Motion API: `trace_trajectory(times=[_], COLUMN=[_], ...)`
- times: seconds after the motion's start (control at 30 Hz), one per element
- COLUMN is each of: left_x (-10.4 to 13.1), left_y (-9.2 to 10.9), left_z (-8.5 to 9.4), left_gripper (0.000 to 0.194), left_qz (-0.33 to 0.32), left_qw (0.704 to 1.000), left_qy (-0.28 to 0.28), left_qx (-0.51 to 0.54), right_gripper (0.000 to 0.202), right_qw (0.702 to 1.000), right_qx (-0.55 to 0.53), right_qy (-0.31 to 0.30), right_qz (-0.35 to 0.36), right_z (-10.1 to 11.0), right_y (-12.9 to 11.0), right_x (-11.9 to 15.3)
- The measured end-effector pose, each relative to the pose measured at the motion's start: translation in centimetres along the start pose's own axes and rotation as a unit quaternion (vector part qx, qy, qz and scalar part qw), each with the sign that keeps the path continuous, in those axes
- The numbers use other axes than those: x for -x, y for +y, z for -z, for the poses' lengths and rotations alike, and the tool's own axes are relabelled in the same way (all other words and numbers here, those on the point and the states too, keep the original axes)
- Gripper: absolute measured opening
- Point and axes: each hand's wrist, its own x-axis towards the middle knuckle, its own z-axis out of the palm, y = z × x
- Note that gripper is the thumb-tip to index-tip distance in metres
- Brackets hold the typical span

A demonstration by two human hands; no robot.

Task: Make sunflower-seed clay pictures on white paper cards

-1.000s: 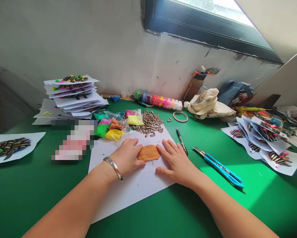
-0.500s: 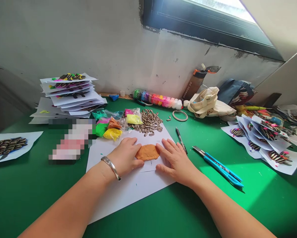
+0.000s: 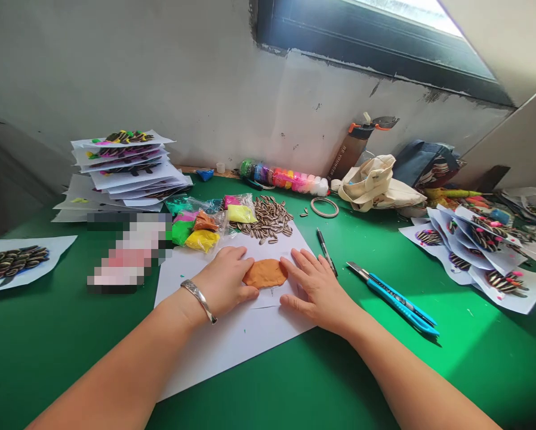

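Observation:
A flattened oval of orange modelling clay (image 3: 265, 273) lies on a sheet of white paper (image 3: 214, 352), with short pencil-like lines just below it. My left hand (image 3: 225, 279) rests on the paper at the clay's left end, thumb and fingers apart and touching its edge. On the other side, my right hand (image 3: 315, 286) lies with fingers spread, the index fingertip against the clay's right edge. Behind the hands, a heap of striped sunflower seeds (image 3: 268, 218) sits at the paper's far edge, beside bags of coloured clay (image 3: 204, 240).
To the right lie a black pen (image 3: 325, 251) and a blue utility knife (image 3: 397, 304) with its blade out. A roll of tape (image 3: 324, 207), a brown bottle (image 3: 351, 152) and a cloth bag (image 3: 375, 185) stand farther back. Seed-decorated papers are stacked left (image 3: 129, 179) and right (image 3: 483, 257).
Both hands and the clay hold nearly the same place. The whole view has shifted very slightly; nothing has been picked up or let go.

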Motion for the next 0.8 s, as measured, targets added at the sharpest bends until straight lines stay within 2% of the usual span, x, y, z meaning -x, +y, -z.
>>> trace_trajectory(times=[0.27, 0.53, 0.8], left_x=[0.07, 0.03, 0.04], left_y=[0.2, 0.15, 0.33], left_z=[0.26, 0.22, 0.48], left_gripper=[0.024, 0.024, 0.032], left_qz=[0.007, 0.005, -0.011], left_qw=[1.0, 1.0, 1.0], left_qy=[-0.014, -0.009, 0.0], left_qx=[-0.005, -0.012, -0.025], right_gripper=[0.068, 0.064, 0.063], right_qw=[1.0, 1.0, 1.0], right_qx=[0.02, -0.025, 0.021], right_qy=[-0.004, 0.007, 0.011], right_qz=[-0.002, -0.01, 0.002], right_z=[-0.02, 0.07, -0.25], right_y=[-0.32, 0.15, 0.18], right_x=[0.0, -0.1, -0.14])
